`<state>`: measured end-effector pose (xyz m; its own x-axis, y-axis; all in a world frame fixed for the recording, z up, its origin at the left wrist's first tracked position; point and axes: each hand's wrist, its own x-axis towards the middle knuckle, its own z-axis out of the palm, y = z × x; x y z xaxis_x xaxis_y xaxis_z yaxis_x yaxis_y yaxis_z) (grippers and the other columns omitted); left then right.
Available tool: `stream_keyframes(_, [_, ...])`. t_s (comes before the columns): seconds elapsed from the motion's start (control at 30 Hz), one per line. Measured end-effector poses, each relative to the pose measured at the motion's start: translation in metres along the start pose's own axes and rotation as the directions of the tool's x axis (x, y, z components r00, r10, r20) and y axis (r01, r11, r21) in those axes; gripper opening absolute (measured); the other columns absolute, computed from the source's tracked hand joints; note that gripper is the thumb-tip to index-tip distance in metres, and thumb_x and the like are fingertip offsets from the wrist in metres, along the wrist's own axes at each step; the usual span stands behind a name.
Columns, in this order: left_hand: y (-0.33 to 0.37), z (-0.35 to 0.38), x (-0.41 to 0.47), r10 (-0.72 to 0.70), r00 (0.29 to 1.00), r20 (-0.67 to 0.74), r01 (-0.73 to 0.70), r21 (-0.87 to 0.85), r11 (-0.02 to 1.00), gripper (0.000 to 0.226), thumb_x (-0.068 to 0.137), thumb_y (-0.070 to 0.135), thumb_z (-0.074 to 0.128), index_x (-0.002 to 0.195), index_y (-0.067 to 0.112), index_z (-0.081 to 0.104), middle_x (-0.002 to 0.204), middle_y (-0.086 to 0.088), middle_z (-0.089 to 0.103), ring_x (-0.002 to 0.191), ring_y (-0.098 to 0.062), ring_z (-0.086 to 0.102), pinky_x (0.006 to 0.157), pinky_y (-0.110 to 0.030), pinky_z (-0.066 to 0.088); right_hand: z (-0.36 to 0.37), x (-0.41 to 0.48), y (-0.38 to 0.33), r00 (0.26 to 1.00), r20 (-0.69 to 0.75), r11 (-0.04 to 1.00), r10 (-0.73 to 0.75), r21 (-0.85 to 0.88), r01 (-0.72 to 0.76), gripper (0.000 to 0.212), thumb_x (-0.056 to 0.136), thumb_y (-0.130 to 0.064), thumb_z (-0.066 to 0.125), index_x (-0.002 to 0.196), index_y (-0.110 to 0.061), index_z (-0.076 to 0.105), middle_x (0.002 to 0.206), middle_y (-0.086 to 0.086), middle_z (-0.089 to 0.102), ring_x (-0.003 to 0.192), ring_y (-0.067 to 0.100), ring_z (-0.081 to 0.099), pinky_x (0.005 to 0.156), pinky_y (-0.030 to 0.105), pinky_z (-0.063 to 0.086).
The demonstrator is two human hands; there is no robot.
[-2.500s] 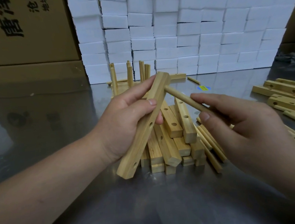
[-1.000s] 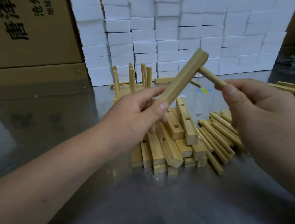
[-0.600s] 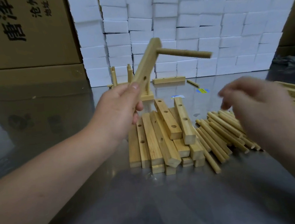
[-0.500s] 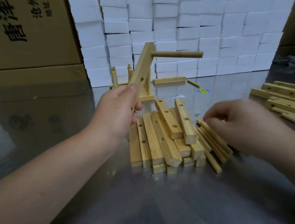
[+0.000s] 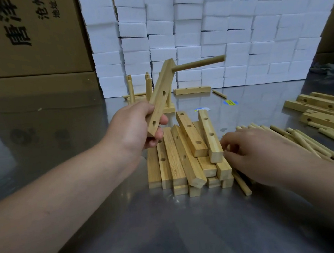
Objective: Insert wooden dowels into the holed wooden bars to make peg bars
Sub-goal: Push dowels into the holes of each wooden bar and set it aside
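My left hand (image 5: 137, 127) grips the lower end of a holed wooden bar (image 5: 160, 96) held upright and tilted above the table. One dowel (image 5: 198, 63) sticks out sideways from the bar's top hole, pointing right. Two lower holes in that bar are bare. My right hand (image 5: 259, 152) is down on the loose dowels (image 5: 302, 140) lying right of the bar pile (image 5: 186, 155), fingers curled over them; whether it holds one is hidden.
Finished peg bars (image 5: 138, 88) stand at the back. A lone bar (image 5: 192, 90) and a stray dowel (image 5: 219, 94) lie by the white foam block wall (image 5: 214, 31). More bars (image 5: 326, 110) lie at right. Cardboard boxes (image 5: 27, 37) are at left.
My right hand pushed a dowel into the bar's top hole, let go and dropped to the loose dowels. My left hand tipped the bar more upright.
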<state>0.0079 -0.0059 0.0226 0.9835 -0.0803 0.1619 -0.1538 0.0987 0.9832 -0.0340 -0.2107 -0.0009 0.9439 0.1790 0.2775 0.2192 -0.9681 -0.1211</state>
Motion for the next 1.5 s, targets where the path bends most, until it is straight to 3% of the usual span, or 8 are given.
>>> stream_keyframes(0.2, [-0.001, 0.0, -0.001, 0.006, 1.0, 0.01, -0.006, 0.002, 1.0, 0.027, 0.096, 0.016, 0.035, 0.091, 0.009, 0.06, 0.059, 0.0, 0.061, 0.041, -0.011, 0.048, 0.038, -0.021, 0.036, 0.004, 0.004, -0.004, 0.996, -0.061, 0.996, 0.068, -0.048, -0.071, 0.029, 0.091, -0.04, 0.039, 0.118, -0.036, 0.048, 0.101, -0.009, 0.06, 0.087, 0.013, 0.052, 0.068, 0.026, 0.037])
stream_keyframes(0.33, [-0.002, 0.0, 0.001, -0.005, 1.0, 0.015, 0.005, 0.012, 1.0, 0.029, 0.095, 0.016, 0.032, 0.096, 0.007, 0.059, 0.059, 0.0, 0.06, 0.04, -0.011, 0.046, 0.038, -0.02, 0.035, 0.002, 0.009, -0.004, 0.976, -0.055, 0.966, 0.211, -0.141, -0.217, 0.026, 0.091, -0.026, 0.039, 0.108, -0.023, 0.059, 0.098, 0.0, 0.062, 0.086, 0.019, 0.055, 0.065, 0.028, 0.04])
stream_keyframes(0.43, [-0.001, -0.002, 0.001, 0.015, 1.0, -0.026, -0.014, 0.041, 0.999, 0.03, 0.094, 0.014, 0.032, 0.086, 0.01, 0.06, 0.06, -0.001, 0.062, 0.038, -0.01, 0.044, 0.039, -0.02, 0.035, -0.012, 0.007, 0.004, 0.933, -0.239, 0.947, 0.271, -0.11, -0.303, 0.028, 0.092, -0.021, 0.037, 0.104, -0.016, 0.062, 0.097, 0.005, 0.056, 0.079, 0.022, 0.049, 0.062, 0.03, 0.034])
stream_keyframes(0.6, [0.0, 0.001, -0.002, 0.05, 0.999, -0.012, -0.049, 0.078, 0.996, 0.027, 0.094, 0.013, 0.035, 0.088, 0.011, 0.061, 0.065, -0.002, 0.062, 0.039, -0.01, 0.043, 0.041, -0.022, 0.037, -0.026, -0.011, -0.014, 0.816, -0.565, 0.98, 0.123, 0.196, -0.012, 0.035, 0.09, -0.022, 0.034, 0.112, -0.018, 0.061, 0.078, -0.01, 0.044, 0.071, 0.004, 0.044, 0.057, 0.016, 0.03])
stream_keyframes(0.73, [0.004, 0.009, -0.009, 0.064, 0.997, 0.037, -0.064, -0.003, 0.998, 0.027, 0.097, 0.012, 0.037, 0.084, 0.007, 0.06, 0.054, 0.001, 0.061, 0.042, -0.011, 0.049, 0.042, -0.021, 0.043, -0.02, -0.017, -0.032, 0.863, -0.501, 0.963, -0.062, 0.196, 0.184, 0.033, 0.088, -0.024, 0.037, 0.107, -0.018, 0.062, 0.076, -0.015, 0.043, 0.073, 0.002, 0.044, 0.059, 0.012, 0.03])
stream_keyframes(0.87, [0.009, 0.018, -0.015, 0.036, 0.997, 0.066, -0.024, -0.17, 0.985, 0.028, 0.098, 0.012, 0.038, 0.083, 0.003, 0.06, 0.056, -0.005, 0.065, 0.049, -0.014, 0.063, 0.05, -0.022, 0.054, -0.018, -0.02, -0.039, 0.873, -0.465, 0.944, -0.148, 0.196, 0.264, 0.036, 0.087, -0.034, 0.036, 0.1, -0.017, 0.065, 0.078, -0.002, 0.053, 0.07, 0.013, 0.05, 0.056, 0.03, 0.043])
stream_keyframes(1.37, [0.005, 0.02, -0.02, 0.07, 0.993, 0.093, -0.062, -0.092, 0.994, 0.032, 0.1, 0.02, 0.034, 0.083, 0.012, 0.059, 0.054, 0.002, 0.062, 0.052, -0.017, 0.066, 0.049, -0.023, 0.054, -0.016, -0.022, -0.04, 0.879, -0.465, 0.945, -0.109, 0.227, 0.237, 0.03, 0.085, -0.026, 0.045, 0.104, -0.023, 0.068, 0.067, -0.011, 0.048, 0.063, 0.014, 0.051, 0.054, 0.036, 0.045])
stream_keyframes(1.5, [0.006, 0.022, -0.023, 0.077, 0.991, 0.112, -0.064, -0.11, 0.992, 0.025, 0.101, 0.021, 0.033, 0.098, 0.016, 0.057, 0.054, 0.001, 0.06, 0.055, -0.017, 0.067, 0.053, -0.024, 0.055, -0.019, -0.023, -0.041, 0.875, -0.466, 0.944, -0.131, 0.212, 0.254, 0.032, 0.087, -0.033, 0.041, 0.101, -0.024, 0.067, 0.067, -0.009, 0.05, 0.063, 0.013, 0.05, 0.052, 0.034, 0.045])
